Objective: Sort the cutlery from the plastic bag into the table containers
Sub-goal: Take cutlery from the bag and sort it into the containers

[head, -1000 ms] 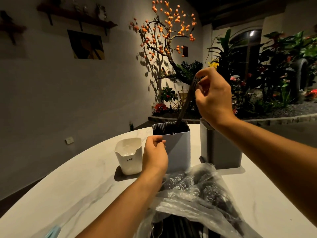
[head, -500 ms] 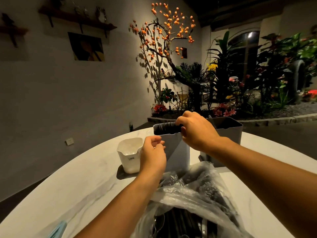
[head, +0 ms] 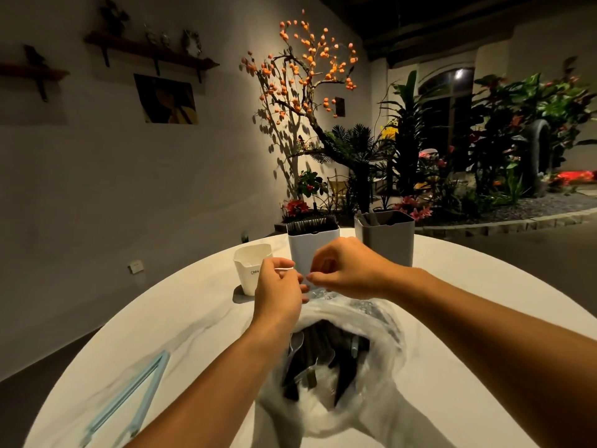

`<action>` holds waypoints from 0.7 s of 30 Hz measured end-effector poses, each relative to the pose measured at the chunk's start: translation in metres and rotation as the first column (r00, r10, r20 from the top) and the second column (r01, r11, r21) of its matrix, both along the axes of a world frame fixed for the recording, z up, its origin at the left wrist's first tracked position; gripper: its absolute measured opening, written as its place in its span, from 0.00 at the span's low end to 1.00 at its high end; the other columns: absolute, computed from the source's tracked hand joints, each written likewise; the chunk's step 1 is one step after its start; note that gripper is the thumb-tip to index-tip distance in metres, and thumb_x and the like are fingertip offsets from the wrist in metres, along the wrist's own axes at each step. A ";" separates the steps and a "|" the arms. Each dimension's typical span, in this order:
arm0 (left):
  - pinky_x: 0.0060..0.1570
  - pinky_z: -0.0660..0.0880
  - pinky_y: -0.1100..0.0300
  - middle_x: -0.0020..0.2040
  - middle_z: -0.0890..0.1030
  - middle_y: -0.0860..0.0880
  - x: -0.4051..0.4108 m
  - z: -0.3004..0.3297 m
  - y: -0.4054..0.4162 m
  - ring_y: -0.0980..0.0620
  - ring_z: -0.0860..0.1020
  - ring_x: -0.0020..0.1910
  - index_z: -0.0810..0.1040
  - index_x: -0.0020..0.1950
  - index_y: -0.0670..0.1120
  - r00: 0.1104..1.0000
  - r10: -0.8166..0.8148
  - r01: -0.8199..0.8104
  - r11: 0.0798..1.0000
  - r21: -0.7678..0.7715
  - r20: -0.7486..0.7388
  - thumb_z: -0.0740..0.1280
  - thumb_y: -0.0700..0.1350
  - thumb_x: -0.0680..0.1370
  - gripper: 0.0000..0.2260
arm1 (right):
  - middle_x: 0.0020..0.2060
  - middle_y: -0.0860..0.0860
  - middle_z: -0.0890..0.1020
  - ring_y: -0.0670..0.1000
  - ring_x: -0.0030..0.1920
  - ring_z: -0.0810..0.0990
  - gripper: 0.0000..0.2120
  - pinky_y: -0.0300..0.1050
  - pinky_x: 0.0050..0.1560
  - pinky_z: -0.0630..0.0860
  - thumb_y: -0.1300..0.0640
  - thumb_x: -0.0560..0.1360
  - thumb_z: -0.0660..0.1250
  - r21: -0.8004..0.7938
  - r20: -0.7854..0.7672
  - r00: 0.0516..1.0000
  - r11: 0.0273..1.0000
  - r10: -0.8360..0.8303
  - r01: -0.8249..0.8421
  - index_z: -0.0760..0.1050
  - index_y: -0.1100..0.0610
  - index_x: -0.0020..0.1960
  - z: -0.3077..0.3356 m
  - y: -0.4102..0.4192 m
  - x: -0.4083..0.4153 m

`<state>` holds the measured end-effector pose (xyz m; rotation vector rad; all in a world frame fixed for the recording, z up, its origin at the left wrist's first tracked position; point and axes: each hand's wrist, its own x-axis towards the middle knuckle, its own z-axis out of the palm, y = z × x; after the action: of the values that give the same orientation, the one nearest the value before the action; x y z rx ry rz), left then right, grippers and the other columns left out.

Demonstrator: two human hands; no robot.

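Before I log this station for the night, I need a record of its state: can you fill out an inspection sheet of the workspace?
Surface: round white marble-look table, dimly lit.
Job's things: clear plastic bag lying open near the person, dark cutlery inside; white container full of dark pieces; grey container with pale pieces showing at its rim; small cream cup, contents not visible.
Clutter: pale blue frame-like item at the table's near left edge.
Hands: left hand and right hand close together above the bag's far end, fingers curled; whether they pinch anything cannot be told.
Cables: nothing seen.
Surroundings: wall shelves, picture, orange-blossom tree, indoor plants.
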<state>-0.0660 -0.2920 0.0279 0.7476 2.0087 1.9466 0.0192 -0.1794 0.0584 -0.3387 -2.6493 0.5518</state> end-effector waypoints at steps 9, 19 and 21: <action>0.47 0.78 0.63 0.49 0.82 0.51 0.020 -0.059 -0.045 0.54 0.79 0.45 0.79 0.54 0.49 0.961 -0.137 0.050 0.940 -0.337 -0.239 0.57 0.44 0.84 0.11 | 0.49 0.53 0.84 0.54 0.49 0.82 0.10 0.50 0.54 0.80 0.57 0.79 0.65 0.059 0.346 0.931 0.993 -0.113 0.098 0.82 0.56 0.56 -0.048 -0.027 0.024; 0.63 0.70 0.61 0.64 0.77 0.52 0.012 -0.092 -0.041 0.52 0.75 0.63 0.76 0.64 0.53 0.822 -0.166 -0.044 0.935 -0.351 -0.545 0.64 0.38 0.80 0.15 | 0.63 0.52 0.74 0.53 0.60 0.75 0.24 0.43 0.59 0.77 0.58 0.75 0.72 0.345 0.241 0.962 0.938 -0.125 0.035 0.73 0.51 0.69 -0.088 -0.019 0.042; 0.64 0.73 0.58 0.60 0.77 0.54 0.014 -0.100 -0.039 0.54 0.75 0.59 0.76 0.58 0.55 0.810 -0.158 -0.057 0.937 -0.345 -0.565 0.65 0.39 0.79 0.13 | 0.64 0.51 0.73 0.53 0.62 0.74 0.26 0.43 0.62 0.75 0.56 0.75 0.72 0.330 0.268 0.959 0.944 -0.092 -0.001 0.71 0.49 0.71 -0.095 -0.020 0.038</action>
<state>-0.0519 -0.3311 -0.0719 1.4185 2.5417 1.3515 0.0575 -0.1997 -0.0363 -0.4001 -2.9316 0.0402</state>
